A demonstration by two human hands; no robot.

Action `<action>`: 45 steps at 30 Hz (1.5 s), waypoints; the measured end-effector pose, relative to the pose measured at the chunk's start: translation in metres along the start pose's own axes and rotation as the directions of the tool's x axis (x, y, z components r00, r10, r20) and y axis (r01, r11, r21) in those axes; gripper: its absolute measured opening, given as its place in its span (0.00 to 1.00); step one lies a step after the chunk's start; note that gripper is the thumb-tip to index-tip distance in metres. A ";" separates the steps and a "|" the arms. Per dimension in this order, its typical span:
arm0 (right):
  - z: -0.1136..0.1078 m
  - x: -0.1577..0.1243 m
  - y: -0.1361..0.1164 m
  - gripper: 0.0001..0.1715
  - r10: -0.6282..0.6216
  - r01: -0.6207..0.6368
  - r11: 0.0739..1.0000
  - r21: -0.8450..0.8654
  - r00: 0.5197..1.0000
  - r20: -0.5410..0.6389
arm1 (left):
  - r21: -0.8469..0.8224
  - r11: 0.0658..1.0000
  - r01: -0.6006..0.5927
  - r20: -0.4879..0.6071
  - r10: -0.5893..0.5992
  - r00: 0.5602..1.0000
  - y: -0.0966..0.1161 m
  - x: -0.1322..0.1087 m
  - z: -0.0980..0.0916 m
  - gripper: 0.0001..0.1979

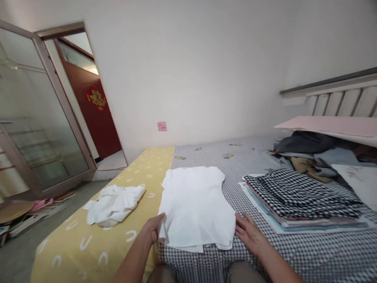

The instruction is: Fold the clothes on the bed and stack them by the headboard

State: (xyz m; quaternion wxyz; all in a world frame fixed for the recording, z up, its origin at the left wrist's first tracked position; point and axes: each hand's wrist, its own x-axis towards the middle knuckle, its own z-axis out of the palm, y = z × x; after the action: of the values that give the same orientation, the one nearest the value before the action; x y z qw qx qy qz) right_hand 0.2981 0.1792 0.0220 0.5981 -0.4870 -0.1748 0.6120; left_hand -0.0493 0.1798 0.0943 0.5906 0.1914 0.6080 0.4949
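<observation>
Left hand [153,229] pinches the edge of a flat white T-shirt [196,206]; right hand [249,234] lies spread just beside it (crumpled white cloth [114,204] to the left, folded clothes stack [300,200] to the right)

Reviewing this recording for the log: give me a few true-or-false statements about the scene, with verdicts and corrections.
1. The left hand touches the white garment. True.
2. The right hand holds the crumpled white cloth. False: it is at the white garment's right edge, and the cloth lies apart on the yellow sheet.
3. A checked garment tops the folded stack. True.
4. The door is blue. False: it is red.
</observation>
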 end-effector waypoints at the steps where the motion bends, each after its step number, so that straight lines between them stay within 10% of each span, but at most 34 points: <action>1: -0.007 0.003 -0.001 0.45 0.044 -0.044 0.999 0.018 0.999 -0.013 | 0.011 1.000 0.010 -0.011 -0.010 1.000 -0.007 0.004 -0.007 0.07; 16: -0.015 0.035 -0.009 0.47 -0.174 0.125 0.686 -0.717 0.985 0.005 | 0.287 0.949 -0.132 -0.157 0.183 0.970 -0.036 0.033 -0.041 0.07; 25: -0.047 -0.004 -0.028 0.24 -0.282 0.254 -0.052 -0.966 0.924 0.259 | 0.642 0.743 -0.190 -0.220 0.415 0.883 -0.033 0.008 -0.059 0.24; 30: 0.015 -0.012 -0.033 0.23 -0.425 0.388 -0.517 -0.763 0.657 0.623 | 0.831 0.431 -0.353 -0.085 0.725 0.684 -0.011 -0.003 -0.009 0.27; 33: 0.060 -0.001 -0.004 0.25 -0.368 0.517 -0.467 -0.717 0.624 0.689 | 0.893 0.028 -0.448 0.254 0.792 0.555 -0.021 0.006 0.035 0.28; 36: 0.082 0.013 0.035 0.30 -0.188 0.586 -0.385 -0.713 0.707 0.682 | 0.826 -0.305 -0.475 0.552 0.612 0.566 -0.052 0.031 0.052 0.27; 39: 0.079 0.027 0.058 0.30 -0.122 0.612 -0.346 -0.711 0.722 0.681 | 0.792 -0.397 -0.465 0.611 0.524 0.594 -0.088 0.058 0.043 0.26; 45: 0.058 0.071 0.038 0.30 -0.293 0.421 -0.424 -0.802 0.774 0.561 | 0.790 -0.423 -0.443 0.609 0.624 0.490 -0.111 0.080 0.027 0.27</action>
State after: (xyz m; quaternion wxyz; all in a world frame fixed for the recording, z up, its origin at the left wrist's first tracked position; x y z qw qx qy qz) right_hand 0.2440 0.2558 -0.0086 0.1397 -0.6407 -0.7549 0.0127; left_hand -0.0042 0.2064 -0.0348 -0.1035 0.7743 0.6035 0.1595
